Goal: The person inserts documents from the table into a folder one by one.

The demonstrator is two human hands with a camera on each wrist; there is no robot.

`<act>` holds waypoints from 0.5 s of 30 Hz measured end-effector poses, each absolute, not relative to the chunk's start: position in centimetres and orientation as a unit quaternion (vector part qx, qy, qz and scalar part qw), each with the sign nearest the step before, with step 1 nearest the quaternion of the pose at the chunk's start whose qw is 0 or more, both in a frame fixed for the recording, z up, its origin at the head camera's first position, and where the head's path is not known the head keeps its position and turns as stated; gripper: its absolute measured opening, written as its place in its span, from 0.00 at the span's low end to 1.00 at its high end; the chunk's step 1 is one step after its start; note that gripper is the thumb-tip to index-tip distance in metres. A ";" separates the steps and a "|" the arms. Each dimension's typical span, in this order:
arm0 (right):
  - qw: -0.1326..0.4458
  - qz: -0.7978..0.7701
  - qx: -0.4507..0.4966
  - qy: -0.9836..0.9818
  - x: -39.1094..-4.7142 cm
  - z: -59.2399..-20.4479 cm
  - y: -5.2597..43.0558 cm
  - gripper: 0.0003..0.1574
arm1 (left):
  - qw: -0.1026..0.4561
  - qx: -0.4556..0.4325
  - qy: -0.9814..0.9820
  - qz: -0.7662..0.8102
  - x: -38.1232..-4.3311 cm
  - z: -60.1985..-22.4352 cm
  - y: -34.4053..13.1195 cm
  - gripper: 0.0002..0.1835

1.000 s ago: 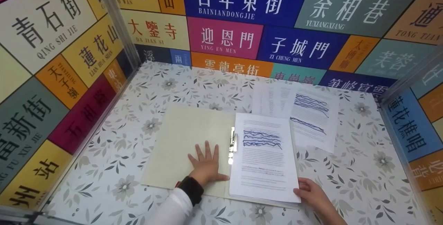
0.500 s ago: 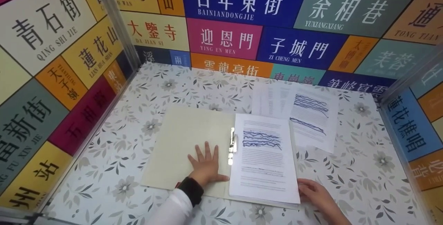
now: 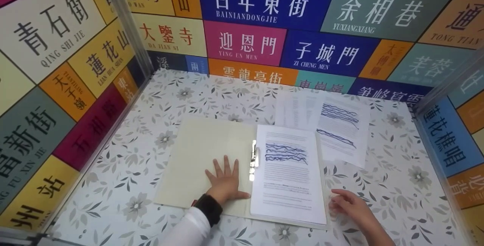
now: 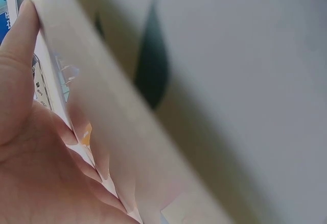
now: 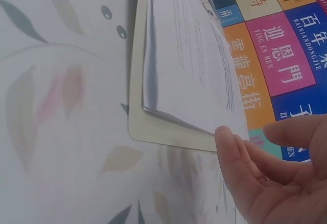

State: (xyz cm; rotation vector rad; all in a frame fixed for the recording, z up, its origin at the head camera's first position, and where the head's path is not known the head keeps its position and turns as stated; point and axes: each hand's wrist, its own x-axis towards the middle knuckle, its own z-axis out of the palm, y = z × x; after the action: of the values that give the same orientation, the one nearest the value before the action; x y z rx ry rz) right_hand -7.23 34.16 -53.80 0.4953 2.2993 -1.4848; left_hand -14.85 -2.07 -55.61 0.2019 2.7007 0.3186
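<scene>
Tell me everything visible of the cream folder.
The cream folder looks like stiff card or plastic and lies open on the floral surface. A shiny metal clip sits along its fold; a stack of printed sheets covers most of its right half. The left hand rests spread on the left cover. The right hand is by its lower right edge; contact there is unclear.

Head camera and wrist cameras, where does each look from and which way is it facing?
Head: on the head, facing forward and down at the open folder, paper stack and wall; left hand, right hand and white sleeve show.
Left wrist: on that wrist, facing across a blurred pale surface; the left hand shows at left.
Right wrist: on that wrist, facing the paper stack's corner, with the wall beyond; the right hand shows lower right.
Head and right wrist share the folder, paper stack, wall and right hand.
</scene>
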 end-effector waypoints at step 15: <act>0.098 -0.452 0.106 0.880 -11.7 -48.9 37.3 0.32 | 0.198 0.071 0.970 0.118 -14.7 -55.6 -2.1 0.66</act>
State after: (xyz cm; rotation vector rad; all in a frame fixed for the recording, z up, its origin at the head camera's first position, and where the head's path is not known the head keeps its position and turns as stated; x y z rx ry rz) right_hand -11.67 37.27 -48.92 0.3138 2.6050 -1.3377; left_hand -14.74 -2.13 -55.61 0.1977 2.7158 0.3310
